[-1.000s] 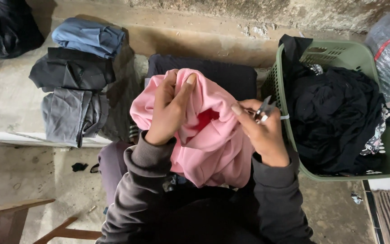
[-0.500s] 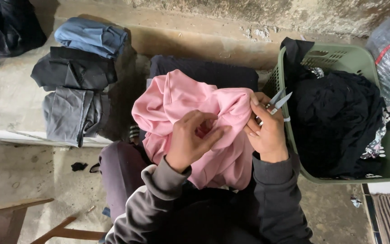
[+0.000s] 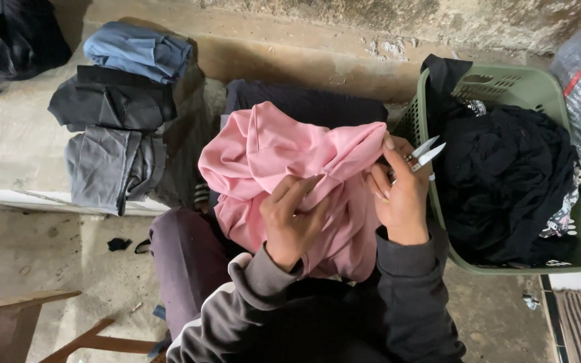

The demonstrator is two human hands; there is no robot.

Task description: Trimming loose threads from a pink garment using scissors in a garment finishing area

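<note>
Overhead, bare concrete ledge, rough wall

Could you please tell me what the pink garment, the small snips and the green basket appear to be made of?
The pink garment looks like soft matte knit fabric, perhaps fleece or jersey: it folds and bunches loosely under the left hand. The snips in the right hand seem to be bright metal, as the blades shine pale. The green basket looks like moulded plastic, with a smooth rim and perforated walls.

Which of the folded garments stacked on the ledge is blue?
The topmost one, the blue folded garment farthest from the person. The black one below it and the grey one nearest the ledge's edge are both dark and colourless.
</note>
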